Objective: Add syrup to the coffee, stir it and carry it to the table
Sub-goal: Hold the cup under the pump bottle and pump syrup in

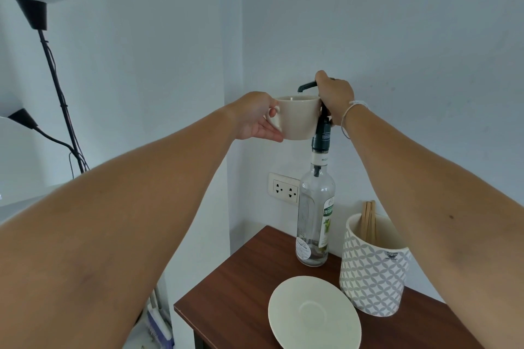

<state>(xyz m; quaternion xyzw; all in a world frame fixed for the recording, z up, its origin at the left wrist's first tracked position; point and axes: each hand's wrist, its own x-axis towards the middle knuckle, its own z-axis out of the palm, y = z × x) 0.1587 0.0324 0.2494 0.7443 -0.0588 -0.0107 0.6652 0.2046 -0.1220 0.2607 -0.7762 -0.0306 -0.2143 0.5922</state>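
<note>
My left hand (256, 117) holds a cream coffee cup (299, 117) by its handle, raised in the air with its rim just under the dark pump spout (306, 86). My right hand (336, 96) is closed over the pump head on top of the tall clear syrup bottle (314, 215), which stands at the back of the small dark wooden table (235, 283). The cup's contents are hidden from this angle. A cream saucer (313, 313) lies bare on the table below.
A patterned grey and white pot (371, 272) holding several wooden stir sticks (368, 219) stands right of the bottle. A double wall socket (285, 188) is behind it. A black floor lamp (56, 79) stands at the left, in the corner of white walls.
</note>
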